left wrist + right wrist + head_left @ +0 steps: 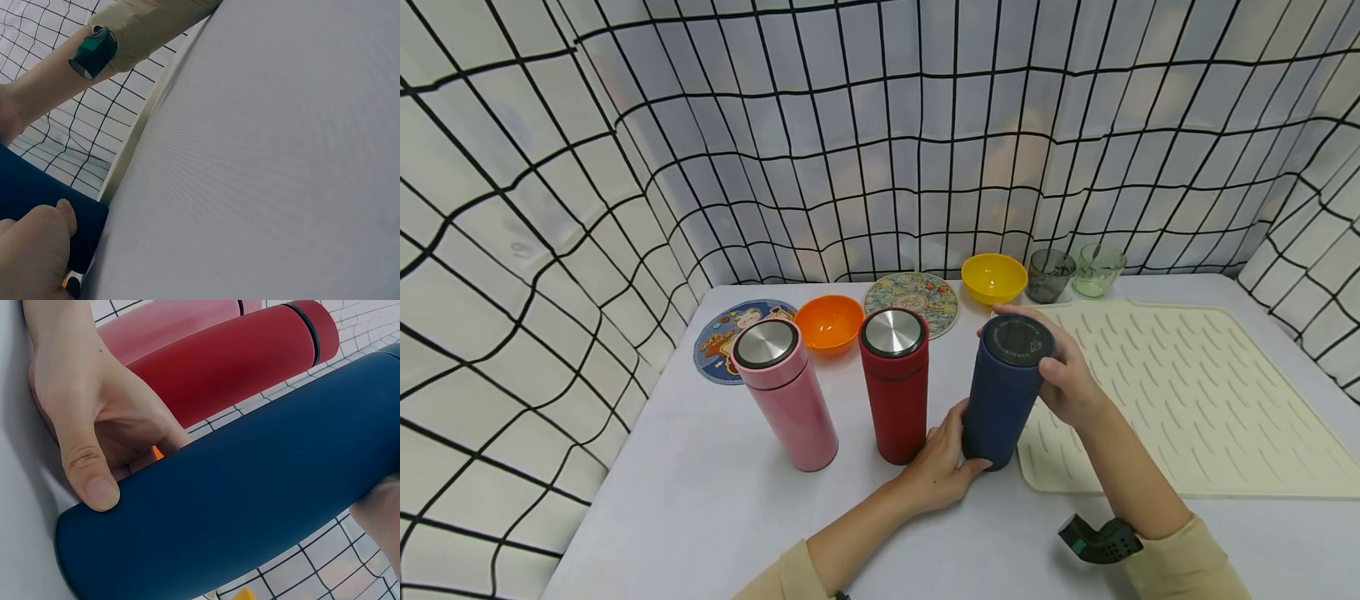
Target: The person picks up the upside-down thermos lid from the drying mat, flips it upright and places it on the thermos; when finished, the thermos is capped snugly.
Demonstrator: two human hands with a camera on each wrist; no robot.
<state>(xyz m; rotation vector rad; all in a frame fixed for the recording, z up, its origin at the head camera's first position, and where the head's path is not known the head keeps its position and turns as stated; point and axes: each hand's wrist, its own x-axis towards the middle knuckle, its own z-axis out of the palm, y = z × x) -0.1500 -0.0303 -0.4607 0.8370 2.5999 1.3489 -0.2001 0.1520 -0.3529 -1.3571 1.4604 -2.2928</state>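
A dark blue thermos bottle [1006, 396] stands on the white table, its round dark top [1019, 339] bearing faint print. My left hand [942, 468] grips it low down, thumb on the near side and fingers behind. Up near the top, my right hand [1067, 375] holds the same bottle from the right, with fingers around the far side. The right wrist view shows the left thumb [100, 490] pressed on the blue wall [237, 481] near its base. Just left of the left hand stands a red thermos bottle [897, 400] with a silver lid, and further left a pink one [793, 408].
Behind the bottles are an orange bowl [830, 325], a blue patterned round mat [718, 342], another round mat [925, 296], a yellow bowl [994, 279] and two glasses, one grey [1049, 277], one greenish [1097, 271]. A cream ridged mat [1180, 400] lies right. Black netting [887, 158] surrounds the table.
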